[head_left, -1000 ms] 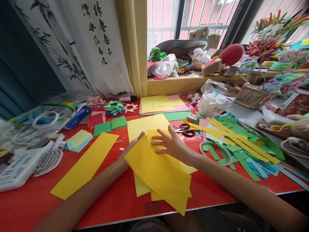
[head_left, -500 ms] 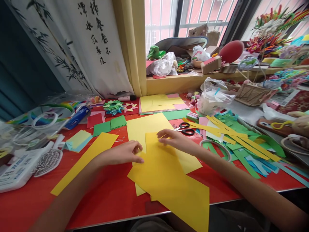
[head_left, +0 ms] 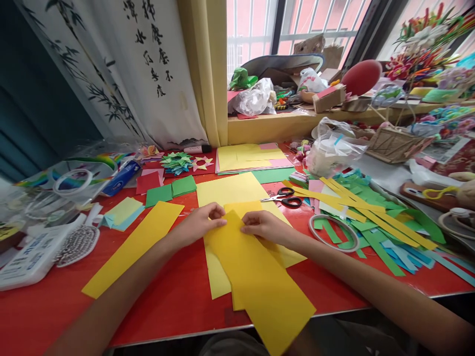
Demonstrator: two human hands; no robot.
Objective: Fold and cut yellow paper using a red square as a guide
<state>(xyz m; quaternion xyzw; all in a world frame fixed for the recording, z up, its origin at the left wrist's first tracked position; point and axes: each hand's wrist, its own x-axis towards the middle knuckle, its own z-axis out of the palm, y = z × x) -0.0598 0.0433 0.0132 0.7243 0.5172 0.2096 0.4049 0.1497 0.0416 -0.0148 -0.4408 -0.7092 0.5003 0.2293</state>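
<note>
A long strip of deep yellow paper slants from between my hands down past the table's front edge. My left hand is closed on the left of its upper end, thumb and fingertips at the edge. On the other side, my right hand pinches the paper's right edge. More deep yellow paper lies partly hidden beneath the strip. Under that is a pale yellow sheet flat on the table. Scissors with black handles lie just beyond my right hand.
Another yellow strip lies beside my left forearm. Green paper squares and folded paper stars sit farther back. A tape roll, loose paper strips and a plastic bag crowd the right side. A hairbrush lies left.
My right hand has come down and closed on the strip's edge. My left thumb and fingers have drawn together on it. The strip's near end has shifted and narrowed in view.
</note>
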